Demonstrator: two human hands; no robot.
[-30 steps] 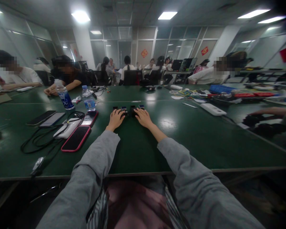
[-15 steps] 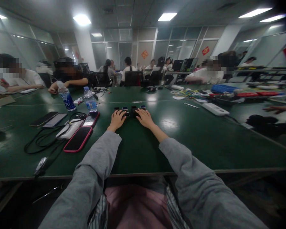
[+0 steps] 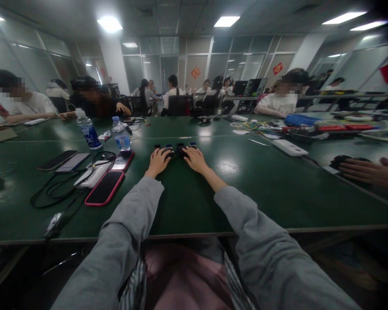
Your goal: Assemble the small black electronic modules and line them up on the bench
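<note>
My left hand (image 3: 158, 162) rests palm down on the green table (image 3: 194, 206), its fingers stretched forward over small black blocks. One small dark block with a pale-edged face (image 3: 168, 147) shows just beyond its fingertips. My right hand (image 3: 195, 159) lies to the right, fingers apart and touching a black block (image 3: 180, 148) at its thumb side. Another small block with a bluish face (image 3: 192, 144) sits past its fingertips. The fingers partly cover these blocks, and I cannot make out their kind. Both hands look open.
On the left are a pink-cased phone (image 3: 105, 188), a white power bank (image 3: 92, 173) with black cables, more phones and two water bottles (image 3: 121, 137). A white power strip (image 3: 290, 147) and tangled wires lie right. A co-worker's hand (image 3: 368, 171) is at the right edge.
My hands stay over the small blocks. At the right, a co-worker's hands have come in over the black object. People across the table have shifted; the view has moved slightly.
</note>
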